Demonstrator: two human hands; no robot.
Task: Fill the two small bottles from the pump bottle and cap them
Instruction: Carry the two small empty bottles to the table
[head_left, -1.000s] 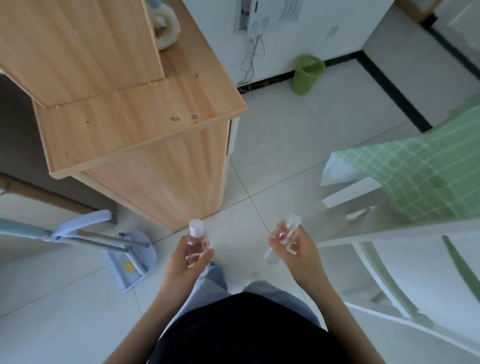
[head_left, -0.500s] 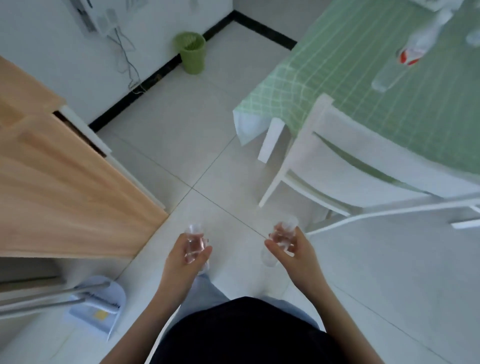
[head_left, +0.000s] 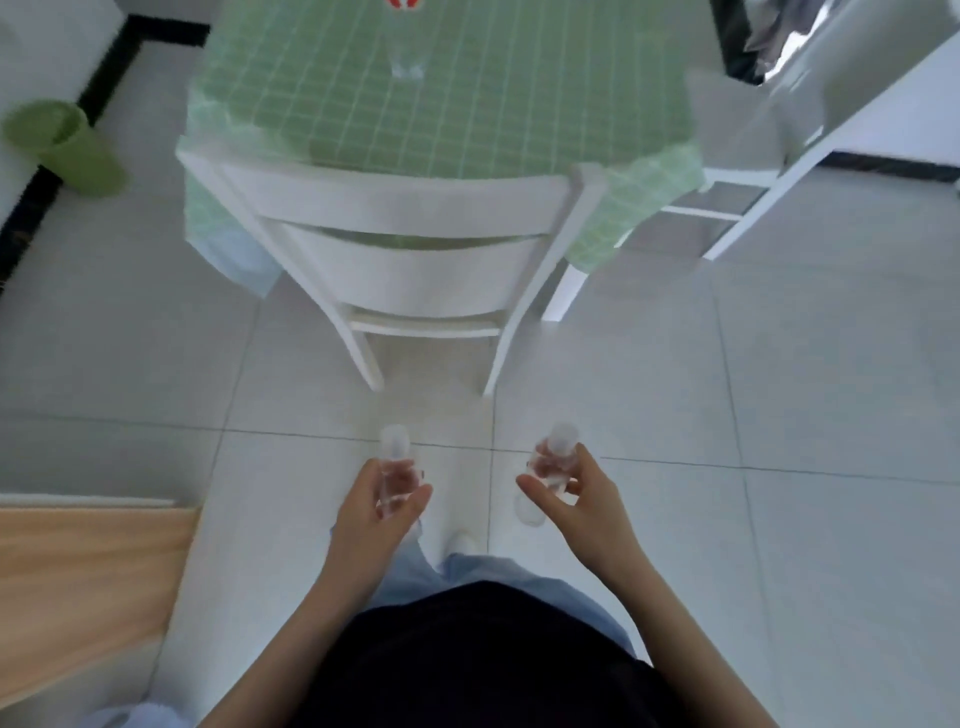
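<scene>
Grip first: left hand (head_left: 382, 512) has fingers and thumb curled round a small clear plastic bottle with a white cap (head_left: 395, 470). The bottle is upright, its cap sticking out above the fingers at 12 o'clock. Right hand (head_left: 584, 501) pinches a second small clear capped bottle (head_left: 551, 464) between thumb and curled fingers. This one is tilted, cap toward 1 o'clock and base toward 7 o'clock, below the thumb. Both caps are on. Fill level can't be read because of blur.

Palms face each other and the hands are apart. Both forearms come up from 6 o'clock with wrists roughly straight, over a white tiled floor (head_left: 779, 415). A white shoe (head_left: 462, 543) is between the hands.

At 12 o'clock a white wooden chair (head_left: 410, 208) stands with its back to the person, tucked under a table with a green checked cloth (head_left: 519, 93). Further along 12 o'clock, on the cloth, is a clear bottle with a red-and-white label (head_left: 408, 60). Its top is cut off by the frame, so I can't tell if it has a pump.

A green plastic bin (head_left: 57, 145) is at 10 o'clock by the wall. A light wooden cabinet (head_left: 78, 582) is at 8 o'clock.
</scene>
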